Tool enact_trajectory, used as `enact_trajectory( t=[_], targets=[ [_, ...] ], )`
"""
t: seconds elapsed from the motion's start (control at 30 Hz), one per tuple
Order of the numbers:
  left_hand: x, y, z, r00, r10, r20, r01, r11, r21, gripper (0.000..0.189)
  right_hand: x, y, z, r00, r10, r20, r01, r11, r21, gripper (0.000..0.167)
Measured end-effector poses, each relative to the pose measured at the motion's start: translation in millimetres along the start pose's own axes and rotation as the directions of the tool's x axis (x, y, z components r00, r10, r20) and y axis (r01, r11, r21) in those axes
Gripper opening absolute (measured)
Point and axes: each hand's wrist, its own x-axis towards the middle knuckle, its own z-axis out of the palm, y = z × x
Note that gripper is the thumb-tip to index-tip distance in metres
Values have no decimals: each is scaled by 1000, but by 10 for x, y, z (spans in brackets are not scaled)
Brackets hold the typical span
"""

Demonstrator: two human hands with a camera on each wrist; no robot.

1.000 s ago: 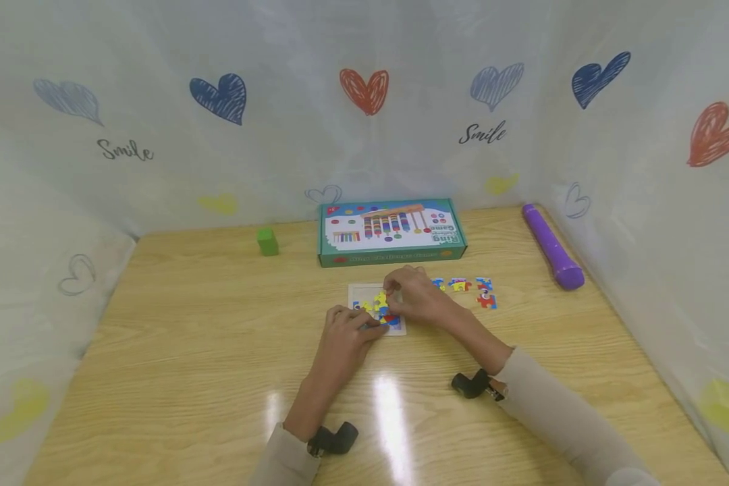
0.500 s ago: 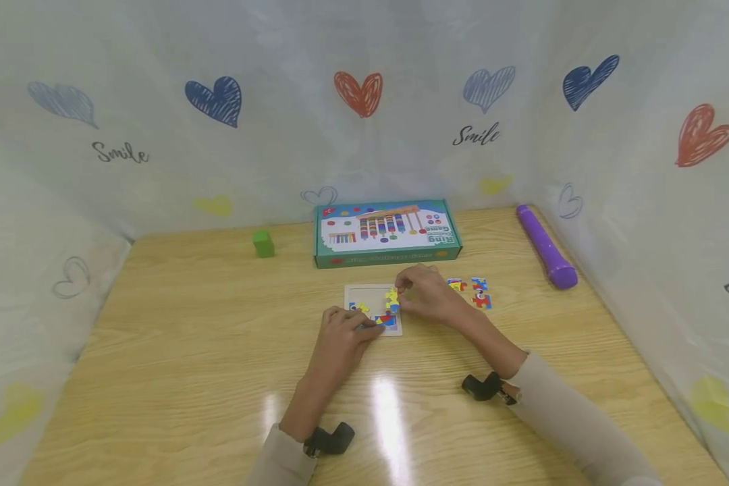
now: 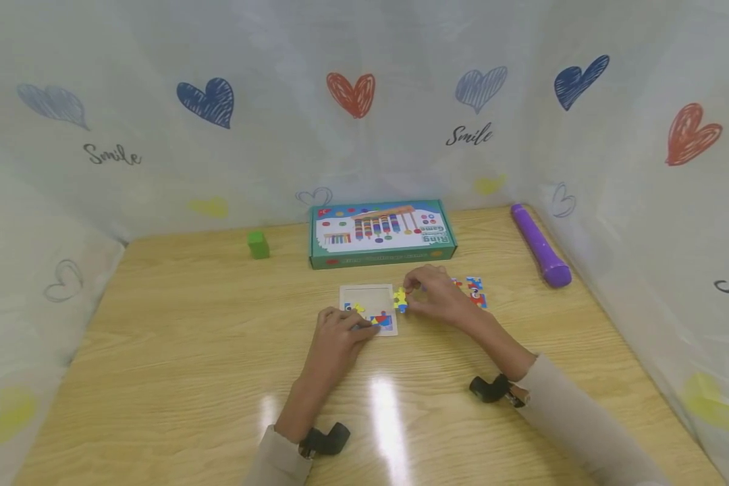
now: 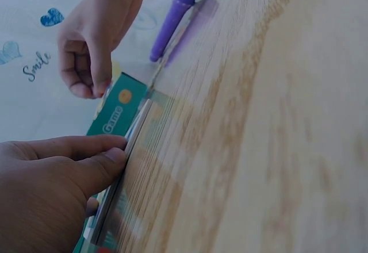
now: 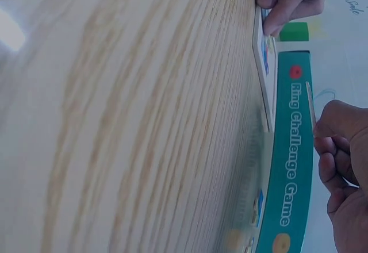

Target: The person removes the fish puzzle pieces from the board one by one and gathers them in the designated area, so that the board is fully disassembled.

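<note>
"Piece (image 3: 399, 300) in yellow and blue, where is it held now?"

"It is pinched by the right hand (image 3: 434, 295), thumb against finger, and is raised over the tabletop (image 3: 219, 378), just beside the right edge of the puzzle tray (image 3: 369, 295). The near edge of the tray is gripped by the left hand (image 3: 337, 341)."

"And how should it be handled?"

"It is judged light, thin and rather stiff. It is best taken by its sides; the narrow knobs could be bent if pressed strongly. The tray, probably light too, should be steadied by its rim."
</note>
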Motion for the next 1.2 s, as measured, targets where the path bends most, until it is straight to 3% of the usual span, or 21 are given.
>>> enact_trajectory(
  t=[0.27,0.8,1.2],
  targets=[
    [1,14,-29,1000,-14,8,14,999,-35,18,-95,77,-65,1000,-11,-17,11,1000,-21,16],
    [6,2,-9,1000,-8,-22,7,998,-67,16,-279,238,-211,998,44,-36,-44,999,-14,17],
    [5,17,0,1000,-19,-11,18,998,-67,17,-388,362,-268,997,18,-79,-21,999,-48,17]
  ],
)
